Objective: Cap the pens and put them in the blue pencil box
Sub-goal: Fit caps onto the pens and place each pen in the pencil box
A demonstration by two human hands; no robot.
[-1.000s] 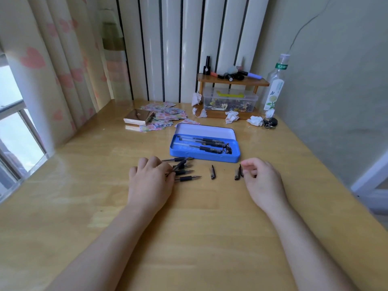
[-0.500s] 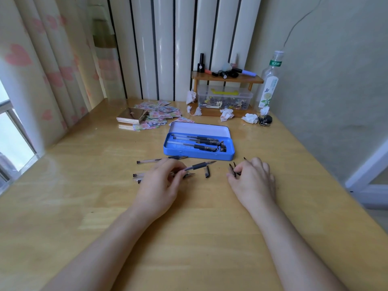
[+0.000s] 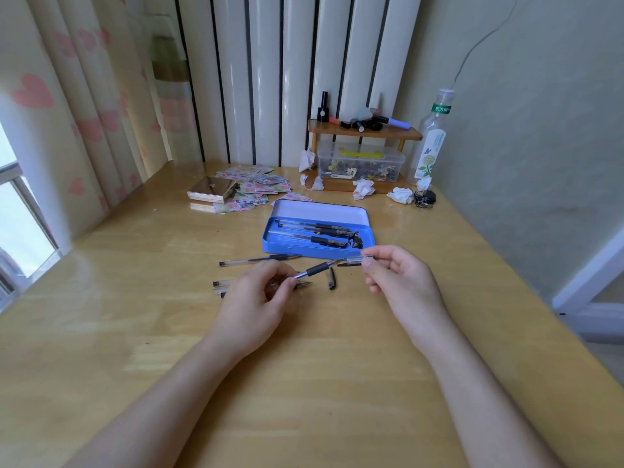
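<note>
While held in left hand, pen axis points 2 o'clock, tip just short of cap pinched in right hand.

Capped pens lie in box.

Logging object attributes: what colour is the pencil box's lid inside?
White or very pale, on the blue box; head view, lid.
</note>
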